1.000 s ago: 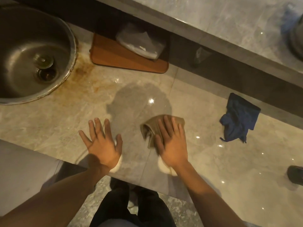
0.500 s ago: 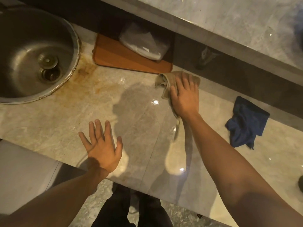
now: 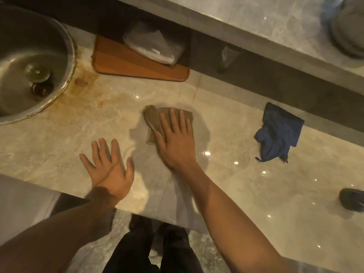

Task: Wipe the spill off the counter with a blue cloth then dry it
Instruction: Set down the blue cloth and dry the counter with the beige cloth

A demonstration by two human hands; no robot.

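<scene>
A: Biggest first. A beige marble counter (image 3: 256, 194) is seen across the whole view, glossy, with light glints at the right.

B: Next, the round steel sink (image 3: 65, 56) is set into the counter at far left. Rust-brown staining (image 3: 84, 89) is noted on the stone just beside its rim.

A: A raised ledge (image 3: 256, 32) is seen along the far side, with a dark recess under it. An orange board (image 3: 137, 66) is laid at the far edge, partly under that ledge, and a clear plastic bag (image 3: 155, 46) is rested on it.

B: Hands. The left hand (image 3: 110, 170) is laid flat on the counter near the front edge, fingers spread, nothing held. The right hand (image 3: 175, 142) is pressed flat, fingers extended, on a tan cloth (image 3: 153, 119) at mid counter. The cloth is pinned under the palm, not gripped.

A: Hands are kept apart, side by side. A damp grey patch (image 3: 201, 127) is visible around the tan cloth.

B: The blue cloth (image 3: 277, 133) is left crumpled at the right, well apart from both hands, near the far edge, untouched.

A: A dark object (image 3: 352, 200) is cut off at the right edge; it cannot be identified. Dark trousers (image 3: 149, 253) are seen below the counter edge.
</scene>
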